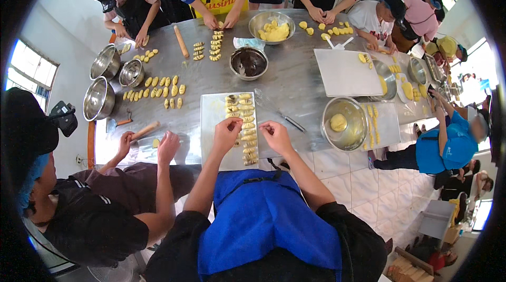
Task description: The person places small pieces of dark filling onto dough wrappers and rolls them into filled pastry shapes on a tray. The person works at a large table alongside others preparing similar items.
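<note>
My left hand [226,130] hovers with bent fingers at the left side of two columns of small yellow dough pieces [246,129]. The pieces lie on a white cutting board [213,118] at the near edge of the steel table [295,79]. My right hand [275,135] is just right of the columns, its fingertips pinched together over the board's right edge. Whether either hand holds a piece is hidden by the fingers. I wear a blue apron [263,219].
A bowl of chocolate [249,62] and a bowl of dough [272,27] stand beyond the board. A steel bowl with a dough ball [343,123] is at my right, with a knife [293,122] between. A person at my left has hands near a rolling pin [143,130]. Several people work around the table.
</note>
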Demonstrator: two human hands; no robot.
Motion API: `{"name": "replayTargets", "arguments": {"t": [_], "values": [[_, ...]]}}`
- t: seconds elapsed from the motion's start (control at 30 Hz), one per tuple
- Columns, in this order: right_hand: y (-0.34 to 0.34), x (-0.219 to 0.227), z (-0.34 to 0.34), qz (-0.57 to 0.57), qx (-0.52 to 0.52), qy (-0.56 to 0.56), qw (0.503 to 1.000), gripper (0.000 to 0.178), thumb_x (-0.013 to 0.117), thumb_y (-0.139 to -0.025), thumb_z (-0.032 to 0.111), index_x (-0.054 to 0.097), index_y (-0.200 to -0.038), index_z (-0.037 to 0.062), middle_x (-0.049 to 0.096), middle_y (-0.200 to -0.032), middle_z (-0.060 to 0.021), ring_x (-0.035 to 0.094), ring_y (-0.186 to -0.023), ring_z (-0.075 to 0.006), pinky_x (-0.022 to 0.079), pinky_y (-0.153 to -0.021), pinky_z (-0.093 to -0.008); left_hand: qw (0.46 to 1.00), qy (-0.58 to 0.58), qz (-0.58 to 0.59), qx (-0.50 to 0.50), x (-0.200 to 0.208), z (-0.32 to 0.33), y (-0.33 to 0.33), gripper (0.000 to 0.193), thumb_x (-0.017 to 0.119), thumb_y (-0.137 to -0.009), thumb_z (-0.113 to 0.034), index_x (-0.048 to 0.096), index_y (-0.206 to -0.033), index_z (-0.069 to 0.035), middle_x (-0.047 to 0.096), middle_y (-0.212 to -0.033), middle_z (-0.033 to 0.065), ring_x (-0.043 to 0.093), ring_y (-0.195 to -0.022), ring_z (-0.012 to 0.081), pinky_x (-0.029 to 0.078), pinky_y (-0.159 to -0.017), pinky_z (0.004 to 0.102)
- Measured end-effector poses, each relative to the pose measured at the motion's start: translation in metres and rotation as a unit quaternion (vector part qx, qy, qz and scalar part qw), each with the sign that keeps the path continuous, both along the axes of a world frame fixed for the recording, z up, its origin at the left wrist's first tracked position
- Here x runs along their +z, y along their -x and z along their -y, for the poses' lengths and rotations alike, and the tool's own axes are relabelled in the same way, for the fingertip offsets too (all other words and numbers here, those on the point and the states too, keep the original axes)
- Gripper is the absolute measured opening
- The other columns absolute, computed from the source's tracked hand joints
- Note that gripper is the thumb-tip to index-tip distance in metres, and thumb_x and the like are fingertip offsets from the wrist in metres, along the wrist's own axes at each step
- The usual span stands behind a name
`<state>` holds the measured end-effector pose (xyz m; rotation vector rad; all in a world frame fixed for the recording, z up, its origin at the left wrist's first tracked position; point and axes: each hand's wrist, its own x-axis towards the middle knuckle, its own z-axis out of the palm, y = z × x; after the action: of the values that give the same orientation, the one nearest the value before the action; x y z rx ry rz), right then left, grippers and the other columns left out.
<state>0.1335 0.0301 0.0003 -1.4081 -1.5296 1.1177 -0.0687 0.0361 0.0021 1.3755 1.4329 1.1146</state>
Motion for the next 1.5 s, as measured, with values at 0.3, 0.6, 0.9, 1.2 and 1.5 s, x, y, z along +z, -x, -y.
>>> {"name": "replayTargets", "arguments": {"t": [0.3, 0.6, 0.9, 1.2, 1.5], "values": [[-0.001, -0.003, 0.002, -0.018, -0.004, -0.013, 1.000, 0.014, 0.065, -0.083, 0.012, 0.069, -0.090, 0.0008, 0.066, -0.068, -0.0096, 0.060, -0.058, -0.0138, 0.047, -0.056, -0.0282, 0.999, 0.032, 0.008, -0.016, 0.001, 0.004, -0.001, 0.016, 0.063, -0.090, -0.010, 0.068, -0.096, 0.003, 0.067, -0.073, 0.0054, 0.062, -0.066, 0.0090, 0.050, -0.061, 0.0238], [0.004, -0.004, 0.003, -0.014, 0.005, -0.002, 1.000, 0.012, 0.064, -0.084, 0.011, 0.069, -0.090, 0.0009, 0.064, -0.065, -0.0080, 0.057, -0.055, -0.0121, 0.044, -0.053, -0.0275, 1.000, -0.012, -0.003, 0.006, -0.002, 0.013, 0.005, 0.016, 0.065, -0.088, -0.012, 0.069, -0.093, 0.002, 0.065, -0.068, 0.0045, 0.059, -0.060, 0.0079, 0.047, -0.056, 0.0243], [0.006, -0.007, 0.006, -0.022, 0.002, -0.007, 1.000, 0.015, 0.065, -0.086, 0.014, 0.068, -0.089, 0.0000, 0.062, -0.062, -0.0065, 0.054, -0.053, -0.0099, 0.042, -0.051, -0.0271, 0.999, 0.038, -0.034, 0.011, -0.001, 0.015, 0.010, 0.025, 0.060, -0.093, -0.020, 0.068, -0.087, 0.003, 0.062, -0.060, 0.0065, 0.058, -0.055, 0.0096, 0.046, -0.051, 0.0259], [0.000, -0.010, 0.011, 0.006, 0.003, -0.033, 0.999, 0.018, 0.064, -0.088, 0.017, 0.068, -0.091, -0.0005, 0.063, -0.065, -0.0089, 0.055, -0.057, -0.0115, 0.044, -0.054, -0.0281, 0.995, 0.007, -0.095, 0.004, -0.014, 0.015, 0.015, 0.030, 0.062, -0.091, -0.025, 0.069, -0.084, 0.004, 0.065, -0.063, 0.0104, 0.059, -0.057, 0.0116, 0.046, -0.054, 0.0285], [-0.005, -0.010, 0.010, -0.024, 0.019, 0.000, 1.000, 0.016, 0.063, -0.088, 0.014, 0.069, -0.092, -0.0004, 0.065, -0.069, -0.0042, 0.056, -0.060, -0.0082, 0.044, -0.056, -0.0251, 1.000, -0.004, -0.024, -0.001, 0.003, 0.022, 0.010, 0.019, 0.063, -0.091, -0.015, 0.068, -0.094, 0.003, 0.066, -0.072, 0.0040, 0.058, -0.066, 0.0075, 0.048, -0.063, 0.0237]]}}
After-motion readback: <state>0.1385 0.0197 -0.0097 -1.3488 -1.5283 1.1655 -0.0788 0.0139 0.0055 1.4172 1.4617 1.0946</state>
